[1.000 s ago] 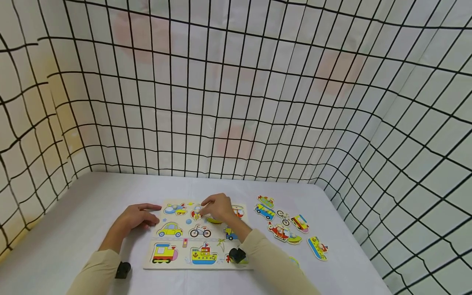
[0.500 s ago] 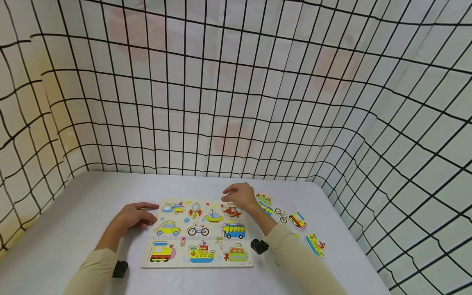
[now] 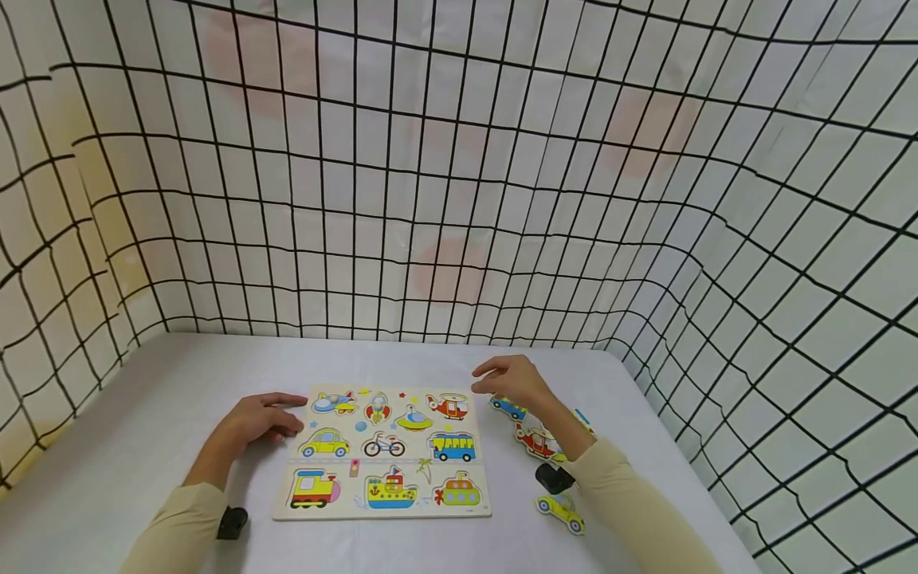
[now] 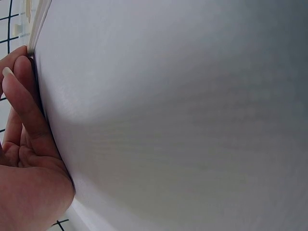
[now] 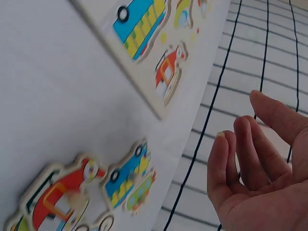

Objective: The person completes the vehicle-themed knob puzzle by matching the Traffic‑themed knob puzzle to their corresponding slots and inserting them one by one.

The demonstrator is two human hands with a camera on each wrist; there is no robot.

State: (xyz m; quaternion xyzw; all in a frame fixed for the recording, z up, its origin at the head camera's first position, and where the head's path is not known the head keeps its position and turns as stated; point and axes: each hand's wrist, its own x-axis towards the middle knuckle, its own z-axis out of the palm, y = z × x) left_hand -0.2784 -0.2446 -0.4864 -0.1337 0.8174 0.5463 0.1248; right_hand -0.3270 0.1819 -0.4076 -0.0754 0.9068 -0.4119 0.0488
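A wooden puzzle board (image 3: 412,478) printed with vehicles lies flat on the white table. My left hand (image 3: 253,420) rests at its left edge, fingers extended, fingertips right at the side; the left wrist view catches this hand (image 4: 31,130) at the edge of the picture. My right hand (image 3: 518,381) hovers past the board's far right corner, thumb and fingers apart and empty. Beneath it lie loose pieces: a bus (image 5: 127,173), a submarine (image 5: 140,191) and a helicopter (image 5: 65,197). In the head view the right hand and forearm hide several pieces.
A yellow car piece (image 3: 561,513) lies nearer me, beside the right sleeve. A green piece (image 3: 555,454) peeks out by the helicopter. Black grid netting (image 3: 402,263) stands before white walls around the table. Black wrist cameras sit under both wrists.
My right hand has moved from over the rocket on the board, rightward past the board to the loose pieces. My left hand has stayed at the board's left edge.
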